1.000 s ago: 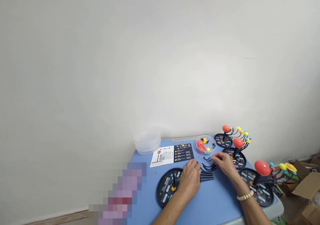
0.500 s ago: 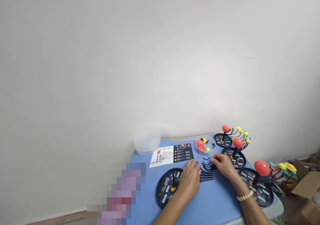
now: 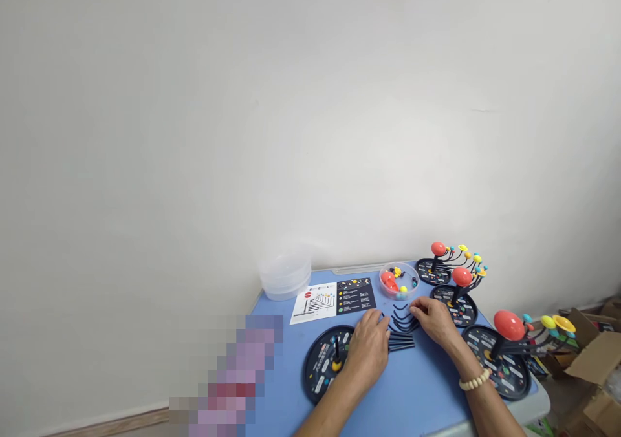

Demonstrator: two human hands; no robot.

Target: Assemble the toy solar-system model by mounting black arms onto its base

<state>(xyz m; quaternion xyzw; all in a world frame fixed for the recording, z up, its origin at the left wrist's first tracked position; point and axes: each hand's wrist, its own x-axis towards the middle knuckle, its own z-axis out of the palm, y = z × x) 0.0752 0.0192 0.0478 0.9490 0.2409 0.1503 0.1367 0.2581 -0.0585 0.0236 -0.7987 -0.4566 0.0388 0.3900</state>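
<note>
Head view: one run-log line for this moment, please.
left hand on black disc | right hand at black rods | blue table

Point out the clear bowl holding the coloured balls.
The clear bowl sits at the far side of the blue table, just beyond the black curved arms, between the instruction sheet and the farthest assembled model.

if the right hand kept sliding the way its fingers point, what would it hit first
Probably the black curved arms at the right hand's fingertips, then the left hand beyond; depth is hard to judge.
</note>
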